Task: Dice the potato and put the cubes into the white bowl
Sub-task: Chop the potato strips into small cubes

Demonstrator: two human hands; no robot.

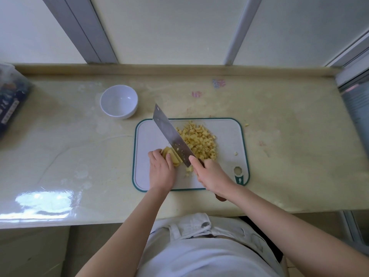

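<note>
Items I log from the head view:

- Cutting board [147,136]: white with a green rim, centre of frame, lying flat on the pale counter [79,148].
- Potato [173,158]: the uncut remainder, a stack of yellow slices, left of centre on the board.
- Left hand [161,172]: fingers curled down over the potato, gripping it against the board.
- Cleaver [169,134]: broad steel blade slanting from frame centre up toward the upper left, its tip past the board's far edge. Its lower edge meets the right side of the potato.
- Right hand [211,174]: wrapped tight round the cleaver's handle, one finger laid against the heel of the blade. The brown handle end shows below the wrist.
- Cubes [199,140]: a loose yellow heap right of the blade, on the upper middle of the board. A few lie under the blade's heel, and one stray sits near the board's right edge.
- White bowl [127,114]: upright on the counter, upper left of the board and apart from it, its inside plain white.
- Printed box [12,100]: far left edge of frame.
</note>
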